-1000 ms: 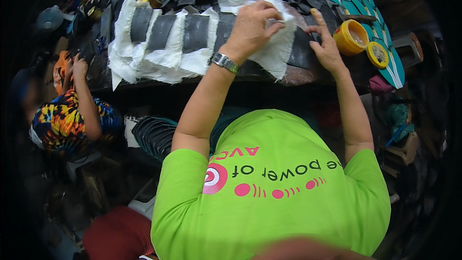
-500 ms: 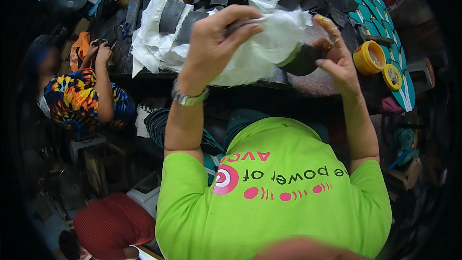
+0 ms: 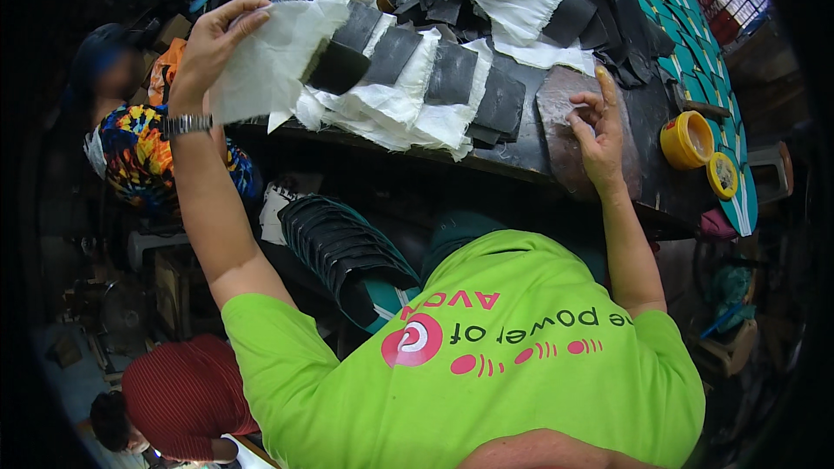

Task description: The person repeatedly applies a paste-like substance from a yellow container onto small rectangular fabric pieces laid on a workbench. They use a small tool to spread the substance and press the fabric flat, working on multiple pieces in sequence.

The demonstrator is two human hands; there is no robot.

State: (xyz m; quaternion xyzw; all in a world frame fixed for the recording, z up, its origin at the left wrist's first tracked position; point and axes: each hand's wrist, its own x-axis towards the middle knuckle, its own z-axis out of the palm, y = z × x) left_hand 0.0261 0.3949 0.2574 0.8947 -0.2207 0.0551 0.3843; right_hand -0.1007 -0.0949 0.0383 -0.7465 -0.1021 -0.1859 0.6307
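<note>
My left hand (image 3: 219, 45) pinches one edge of a white cloth piece (image 3: 265, 56) at the left end of the table. A dark, curved-edged piece (image 3: 339, 68) hangs at the cloth's other edge. Below and beside it runs an overlapping row of white cloths (image 3: 369, 108) and dark flat pieces (image 3: 452, 74). Over a brown, worn slab (image 3: 569, 152) hovers my right hand (image 3: 599, 126), its index finger stretched out and the others loosely bent. Nothing is in it, and the index fingertip looks coated with something yellowish.
Right of the slab are an open yellow tub (image 3: 686, 141), its yellow lid (image 3: 722, 175) and a hammer-like tool (image 3: 699, 108). Dark offcuts (image 3: 608, 13) and a white cloth (image 3: 521, 4) lie behind. Green pieces (image 3: 678, 26) cover the far right. A co-worker in a multicoloured shirt (image 3: 139, 156) sits left.
My left hand has swung left with the cloth and the dark piece. My right hand has let go of the dark piece and stays over the slab. The view has shifted slightly.
</note>
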